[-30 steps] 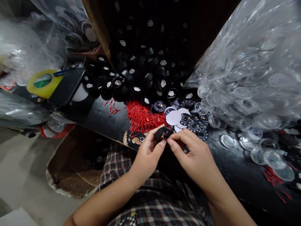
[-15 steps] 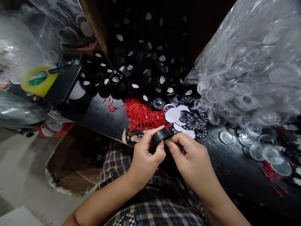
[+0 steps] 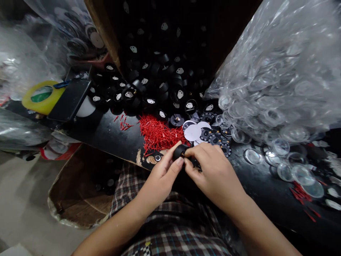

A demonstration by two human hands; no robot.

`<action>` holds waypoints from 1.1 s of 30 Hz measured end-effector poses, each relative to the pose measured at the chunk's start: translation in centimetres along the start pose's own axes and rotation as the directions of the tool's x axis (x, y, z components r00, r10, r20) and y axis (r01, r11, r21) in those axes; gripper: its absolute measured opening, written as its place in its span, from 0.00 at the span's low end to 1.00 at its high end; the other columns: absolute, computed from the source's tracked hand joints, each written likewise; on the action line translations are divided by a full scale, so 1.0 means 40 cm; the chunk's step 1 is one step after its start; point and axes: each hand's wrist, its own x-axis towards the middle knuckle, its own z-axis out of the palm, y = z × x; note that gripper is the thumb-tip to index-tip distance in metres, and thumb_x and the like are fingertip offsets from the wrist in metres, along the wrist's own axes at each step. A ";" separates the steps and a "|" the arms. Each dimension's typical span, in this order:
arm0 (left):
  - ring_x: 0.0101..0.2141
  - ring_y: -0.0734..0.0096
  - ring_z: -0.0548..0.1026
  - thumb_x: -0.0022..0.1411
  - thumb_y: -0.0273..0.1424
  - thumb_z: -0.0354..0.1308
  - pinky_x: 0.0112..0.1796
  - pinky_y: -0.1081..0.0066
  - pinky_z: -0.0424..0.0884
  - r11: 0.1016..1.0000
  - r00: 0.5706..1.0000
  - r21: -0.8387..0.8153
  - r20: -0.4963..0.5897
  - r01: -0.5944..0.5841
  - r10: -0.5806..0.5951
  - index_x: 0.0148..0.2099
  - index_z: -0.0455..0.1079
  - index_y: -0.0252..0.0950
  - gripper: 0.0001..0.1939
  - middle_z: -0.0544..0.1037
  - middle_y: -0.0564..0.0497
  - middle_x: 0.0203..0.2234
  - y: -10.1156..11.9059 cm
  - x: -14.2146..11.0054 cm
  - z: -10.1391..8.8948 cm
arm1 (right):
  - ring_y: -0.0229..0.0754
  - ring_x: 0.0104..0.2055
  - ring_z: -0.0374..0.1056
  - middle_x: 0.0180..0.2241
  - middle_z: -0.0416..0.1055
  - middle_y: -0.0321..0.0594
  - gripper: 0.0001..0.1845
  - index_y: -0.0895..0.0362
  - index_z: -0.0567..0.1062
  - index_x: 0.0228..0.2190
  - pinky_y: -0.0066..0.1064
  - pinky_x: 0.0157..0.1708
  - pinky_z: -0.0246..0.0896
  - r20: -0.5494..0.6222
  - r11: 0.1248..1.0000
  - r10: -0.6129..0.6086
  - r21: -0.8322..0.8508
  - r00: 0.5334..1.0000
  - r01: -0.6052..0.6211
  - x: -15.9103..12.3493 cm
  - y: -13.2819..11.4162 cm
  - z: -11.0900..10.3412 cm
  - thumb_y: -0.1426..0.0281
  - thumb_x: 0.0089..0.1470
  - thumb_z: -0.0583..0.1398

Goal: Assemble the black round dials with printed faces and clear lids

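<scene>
Filling the whole right side: a big clear bag of transparent round lenses (image 3: 279,71). Spilling from the dark box behind: a heap of black round housings (image 3: 154,85). Lying on the black table (image 3: 112,131): a pile of small red pointers (image 3: 160,134), just beside printed dial discs (image 3: 205,133). Gripping one small black housing (image 3: 179,150) at the near table edge: left hand (image 3: 162,177) pinching it, right hand (image 3: 213,170) closing over it with curled fingers.

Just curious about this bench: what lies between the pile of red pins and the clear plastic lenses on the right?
In the head view, round printed dial discs, some white, some black, lie between the red pins and the clear lenses.
</scene>
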 end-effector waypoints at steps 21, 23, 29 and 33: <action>0.55 0.56 0.70 0.60 0.38 0.60 0.52 0.60 0.71 0.956 0.984 -0.230 0.060 0.179 -0.170 0.52 0.73 0.44 0.18 0.73 0.50 0.55 -0.029 0.022 0.047 | 0.47 0.40 0.69 0.39 0.73 0.48 0.11 0.59 0.77 0.38 0.46 0.45 0.62 -0.371 0.866 0.481 0.058 0.794 -0.497 -0.012 0.324 -0.122 0.70 0.53 0.58; 0.52 0.56 0.72 0.60 0.38 0.61 0.51 0.59 0.72 0.934 0.979 -0.295 0.052 0.203 -0.196 0.51 0.74 0.41 0.18 0.75 0.48 0.53 -0.025 0.025 0.057 | 0.44 0.36 0.70 0.37 0.75 0.44 0.14 0.57 0.76 0.41 0.43 0.43 0.65 -0.319 0.826 0.558 0.300 0.766 -0.477 -0.022 0.286 -0.111 0.66 0.55 0.58; 0.41 0.64 0.78 0.62 0.35 0.58 0.47 0.62 0.73 0.869 0.969 -0.429 0.113 0.245 -0.217 0.48 0.75 0.36 0.14 0.80 0.45 0.44 -0.020 0.036 0.056 | 0.37 0.28 0.70 0.29 0.76 0.37 0.21 0.55 0.75 0.46 0.36 0.37 0.69 0.237 0.167 0.653 0.881 0.719 -0.443 -0.029 0.132 -0.052 0.64 0.49 0.65; 0.40 0.66 0.78 0.65 0.36 0.55 0.46 0.64 0.73 0.836 0.966 -0.485 0.118 0.257 -0.229 0.46 0.75 0.34 0.13 0.80 0.45 0.42 -0.021 0.036 0.046 | 0.36 0.28 0.71 0.29 0.76 0.36 0.19 0.55 0.76 0.44 0.34 0.37 0.69 0.335 0.050 0.590 0.893 0.734 -0.448 -0.021 0.093 -0.033 0.65 0.49 0.65</action>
